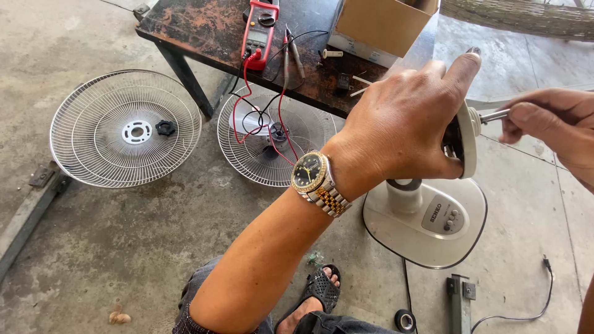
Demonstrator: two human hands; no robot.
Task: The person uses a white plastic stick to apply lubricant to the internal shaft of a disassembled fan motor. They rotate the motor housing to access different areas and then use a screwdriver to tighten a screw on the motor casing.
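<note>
From the head camera, my left hand point(402, 133) fills the middle right of the frame, clenched around the fan's motor head point(465, 141), thumb stretched up over its top. My right hand point(550, 127) comes in from the right edge and pinches the metal shaft point(493, 115) that sticks out of the white front plate. The motor head sits right of centre, above the fan's white base point(427, 222), which stands on the concrete floor point(124, 247) at lower right. A gold and silver watch point(317, 181) rides my left wrist.

At upper left a white wire guard point(124, 128) lies flat on the floor with a small black nut point(164, 128) inside it. A second guard point(275, 139) lies under the edge of the dark, rusty table point(198, 28) at the top. On the table rests a red clamp meter point(260, 31), its red and black leads dangling down, and beside it a cardboard box point(380, 25). My sandalled foot point(318, 291) shows at bottom centre.
</note>
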